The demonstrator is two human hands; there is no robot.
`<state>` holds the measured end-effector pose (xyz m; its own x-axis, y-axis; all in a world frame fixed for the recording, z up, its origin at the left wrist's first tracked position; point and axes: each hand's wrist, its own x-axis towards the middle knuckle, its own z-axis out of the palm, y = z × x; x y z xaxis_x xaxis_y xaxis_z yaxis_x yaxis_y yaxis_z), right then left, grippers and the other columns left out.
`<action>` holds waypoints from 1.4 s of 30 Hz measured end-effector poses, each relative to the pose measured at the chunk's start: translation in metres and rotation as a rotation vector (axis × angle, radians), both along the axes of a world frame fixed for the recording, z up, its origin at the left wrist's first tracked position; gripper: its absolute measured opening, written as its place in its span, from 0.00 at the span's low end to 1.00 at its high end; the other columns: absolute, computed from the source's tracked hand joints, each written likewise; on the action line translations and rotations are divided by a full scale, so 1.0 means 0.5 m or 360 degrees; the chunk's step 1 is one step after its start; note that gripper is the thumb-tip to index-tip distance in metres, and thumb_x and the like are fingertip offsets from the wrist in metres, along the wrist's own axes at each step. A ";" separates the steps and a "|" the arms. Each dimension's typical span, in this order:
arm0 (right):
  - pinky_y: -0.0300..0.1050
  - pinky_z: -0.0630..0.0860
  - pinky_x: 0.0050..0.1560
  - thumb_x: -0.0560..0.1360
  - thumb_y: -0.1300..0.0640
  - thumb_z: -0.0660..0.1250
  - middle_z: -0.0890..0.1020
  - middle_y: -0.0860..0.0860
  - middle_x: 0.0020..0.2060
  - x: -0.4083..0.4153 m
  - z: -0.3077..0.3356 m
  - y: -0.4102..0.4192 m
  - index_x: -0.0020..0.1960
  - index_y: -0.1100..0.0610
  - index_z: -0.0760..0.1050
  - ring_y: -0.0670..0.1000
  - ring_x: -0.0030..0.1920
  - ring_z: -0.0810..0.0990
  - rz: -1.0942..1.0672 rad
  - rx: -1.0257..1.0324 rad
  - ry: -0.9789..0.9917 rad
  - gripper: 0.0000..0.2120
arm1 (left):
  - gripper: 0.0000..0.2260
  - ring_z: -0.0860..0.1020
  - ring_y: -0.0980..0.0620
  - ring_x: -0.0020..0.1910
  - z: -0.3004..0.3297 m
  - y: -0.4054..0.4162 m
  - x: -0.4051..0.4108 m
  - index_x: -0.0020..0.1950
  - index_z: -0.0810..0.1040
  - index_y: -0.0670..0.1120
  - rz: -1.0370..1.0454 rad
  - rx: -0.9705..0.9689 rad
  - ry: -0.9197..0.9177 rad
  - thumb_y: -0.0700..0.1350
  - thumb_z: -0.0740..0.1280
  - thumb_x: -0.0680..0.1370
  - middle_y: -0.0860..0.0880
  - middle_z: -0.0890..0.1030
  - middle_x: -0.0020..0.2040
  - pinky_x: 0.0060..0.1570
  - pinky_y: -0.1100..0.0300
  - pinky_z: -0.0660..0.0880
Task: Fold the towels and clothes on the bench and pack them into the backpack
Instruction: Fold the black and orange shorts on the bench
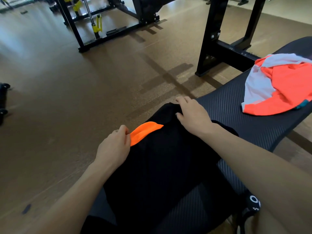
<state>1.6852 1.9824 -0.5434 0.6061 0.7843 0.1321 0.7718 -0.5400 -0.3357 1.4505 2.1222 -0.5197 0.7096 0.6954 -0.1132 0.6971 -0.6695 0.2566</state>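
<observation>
Head view: black garment (162, 159) spread across bench (236, 105) near end, overhanging left edge. Left hand (114, 147) pinching orange trim (143, 130); right hand (194, 115) gripping far hem. Orange shirt (276, 85) unfolded further up. Risk: overhang drags garment to floor (84, 81). Backpack unseen.

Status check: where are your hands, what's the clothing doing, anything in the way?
Both hands on black garment on bench: left hand pinching its orange trim, right hand gripping far edge. Orange-and-white shirt unfolded farther along. No backpack seen. Nothing blocking.
</observation>
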 end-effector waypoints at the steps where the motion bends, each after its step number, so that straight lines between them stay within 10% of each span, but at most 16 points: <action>1: 0.52 0.73 0.56 0.79 0.55 0.65 0.75 0.54 0.62 -0.007 0.008 0.000 0.69 0.57 0.68 0.58 0.61 0.74 -0.0032 -0.0015 -0.0145 0.20 | 0.09 0.76 0.47 0.44 0.008 -0.005 -0.011 0.53 0.69 0.51 0.0031 -0.0005 0.0027 0.53 0.53 0.85 0.50 0.76 0.45 0.46 0.47 0.76; 8: 0.55 0.66 0.71 0.80 0.45 0.56 0.74 0.55 0.67 -0.219 0.046 -0.063 0.71 0.55 0.69 0.57 0.69 0.70 0.0436 0.0051 -0.0180 0.24 | 0.31 0.77 0.45 0.50 0.021 -0.015 -0.154 0.55 0.67 0.48 0.0457 -0.0252 0.0266 0.75 0.56 0.74 0.46 0.76 0.53 0.48 0.50 0.75; 14: 0.53 0.40 0.80 0.82 0.36 0.43 0.48 0.53 0.81 -0.281 -0.018 -0.145 0.82 0.46 0.45 0.52 0.81 0.41 0.0537 -0.0368 0.0036 0.31 | 0.43 0.81 0.45 0.56 0.017 -0.078 -0.218 0.69 0.66 0.39 0.1004 -0.1161 -0.0459 0.66 0.77 0.67 0.43 0.78 0.61 0.43 0.49 0.84; 20: 0.52 0.43 0.80 0.83 0.37 0.46 0.50 0.54 0.81 -0.300 -0.015 -0.164 0.81 0.46 0.50 0.53 0.81 0.44 0.0412 -0.0167 0.0017 0.30 | 0.11 0.83 0.45 0.53 0.011 -0.198 -0.221 0.57 0.80 0.41 0.1262 -0.1638 -0.0905 0.45 0.73 0.78 0.43 0.85 0.55 0.44 0.53 0.80; 24: 0.50 0.41 0.80 0.82 0.36 0.44 0.46 0.52 0.81 -0.287 -0.021 -0.195 0.81 0.44 0.47 0.51 0.80 0.40 0.0553 -0.0350 0.0193 0.30 | 0.11 0.82 0.42 0.55 0.043 -0.224 -0.207 0.62 0.77 0.41 0.1315 -0.1721 -0.1201 0.37 0.67 0.80 0.41 0.83 0.57 0.45 0.52 0.79; 34: 0.44 0.55 0.77 0.79 0.54 0.59 0.65 0.43 0.77 -0.282 0.093 -0.235 0.78 0.39 0.60 0.43 0.76 0.60 0.0597 0.0202 0.1271 0.28 | 0.05 0.85 0.51 0.45 0.206 -0.276 -0.089 0.54 0.80 0.40 0.0867 -0.1369 -0.1426 0.36 0.68 0.79 0.45 0.85 0.47 0.44 0.57 0.82; 42: 0.51 0.72 0.63 0.72 0.38 0.66 0.84 0.51 0.58 -0.169 0.192 -0.322 0.61 0.44 0.78 0.52 0.59 0.81 0.0259 0.0969 0.2348 0.20 | 0.26 0.86 0.46 0.37 0.160 -0.303 0.165 0.63 0.73 0.36 0.0712 -0.1384 -0.1286 0.44 0.73 0.68 0.38 0.83 0.51 0.34 0.54 0.83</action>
